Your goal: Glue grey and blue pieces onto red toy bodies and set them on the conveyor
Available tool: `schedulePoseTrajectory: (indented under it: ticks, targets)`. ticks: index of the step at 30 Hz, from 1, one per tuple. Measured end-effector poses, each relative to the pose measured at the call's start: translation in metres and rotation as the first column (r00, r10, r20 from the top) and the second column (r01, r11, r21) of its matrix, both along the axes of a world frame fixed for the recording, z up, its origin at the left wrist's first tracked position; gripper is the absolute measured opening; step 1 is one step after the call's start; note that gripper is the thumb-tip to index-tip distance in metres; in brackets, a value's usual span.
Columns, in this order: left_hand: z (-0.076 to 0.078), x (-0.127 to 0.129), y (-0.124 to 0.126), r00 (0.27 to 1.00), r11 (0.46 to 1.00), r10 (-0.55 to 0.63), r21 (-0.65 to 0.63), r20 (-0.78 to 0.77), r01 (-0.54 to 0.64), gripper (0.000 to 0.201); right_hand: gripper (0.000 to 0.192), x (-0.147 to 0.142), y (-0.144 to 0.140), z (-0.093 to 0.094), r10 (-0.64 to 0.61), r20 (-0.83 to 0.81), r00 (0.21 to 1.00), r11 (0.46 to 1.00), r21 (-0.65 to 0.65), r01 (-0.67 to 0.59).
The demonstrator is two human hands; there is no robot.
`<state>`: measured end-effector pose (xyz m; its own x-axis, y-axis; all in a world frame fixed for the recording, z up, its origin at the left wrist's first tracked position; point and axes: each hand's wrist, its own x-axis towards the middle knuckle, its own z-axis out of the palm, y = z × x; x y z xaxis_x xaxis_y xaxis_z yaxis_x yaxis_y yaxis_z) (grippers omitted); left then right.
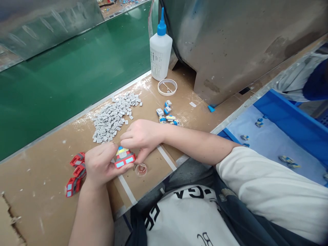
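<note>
Between my two hands is a red toy vehicle part (126, 160) with light blue windows, a grey middle and a yellow-and-blue piece at its top. My left hand (100, 163) grips it from the left, with the thumb along its lower edge. From above and the right, my right hand (144, 135) closes on it, fingers curled and thumb at its right corner; some fingertips are hidden. Just below sits a small clear cup (141, 169) with reddish contents. Several similar red parts (74, 186) lie left of my left hand.
Beyond my hands lies a heap of small grey tiles (110, 119). Several white, blue and yellow toy pieces (167, 110) lie near a tape ring (159, 89) and an upright bottle (160, 51). A green belt (64, 71) runs behind; a blue-walled tray (299, 119) is at right.
</note>
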<state>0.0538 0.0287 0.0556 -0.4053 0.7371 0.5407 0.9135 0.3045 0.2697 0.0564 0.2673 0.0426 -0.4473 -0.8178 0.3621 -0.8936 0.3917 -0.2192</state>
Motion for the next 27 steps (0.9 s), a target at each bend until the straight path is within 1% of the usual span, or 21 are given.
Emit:
schedulePoseTrajectory:
  ticks: [9, 13, 22, 27]
  targets:
    - [0.0026, 0.0000, 0.0033, 1.000, 1.000, -0.012, 0.006, -0.011, 0.012, 0.057, 0.030, 0.0013, -0.0001, 0.0025, -0.015, 0.005, 1.000, 1.000, 0.014, 0.015]
    - [0.0016, -0.0001, 0.0028, 1.000, 1.000, -0.011, 0.004, -0.018, 0.011, 0.057, 0.030, 0.0004, 0.0000, 0.0013, -0.008, 0.010, 1.000, 1.000, -0.004, 0.008]
    - [-0.0011, -0.0005, -0.0002, 1.000, 1.000, -0.006, 0.000, 0.006, 0.006, 0.057, 0.030, 0.0006, -0.0004, 0.0015, -0.013, 0.013, 1.000, 1.000, 0.011, 0.013]
    - [-0.0018, -0.0004, -0.0008, 0.999, 0.999, 0.025, -0.021, 0.019, -0.025, 0.061, 0.031, 0.0014, -0.0005, 0.0023, -0.019, 0.017, 1.000, 1.000, 0.020, 0.019]
